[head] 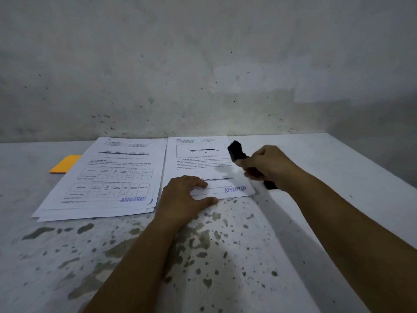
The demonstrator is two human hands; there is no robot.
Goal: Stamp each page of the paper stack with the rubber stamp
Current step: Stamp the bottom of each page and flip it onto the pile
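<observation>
Two stacks of printed pages lie side by side on the table. The top page of the left stack (117, 175) bears a blue APPROVED mark at its lower right. The right stack (198, 163) also shows a blue APPROVED mark (235, 189) near its front right corner. My left hand (187, 195) rests flat on the front edge of the right stack, fingers spread. My right hand (266, 166) is closed around a black rubber stamp (235, 150), lifted and tilted over the right stack's right edge. The stamp's lower end pokes out under my wrist.
An orange pad (65, 164) lies at the left, partly under the left stack. The table (225, 256) is white with worn grey patches; its right edge runs diagonally at the far right. A stained wall stands just behind the papers.
</observation>
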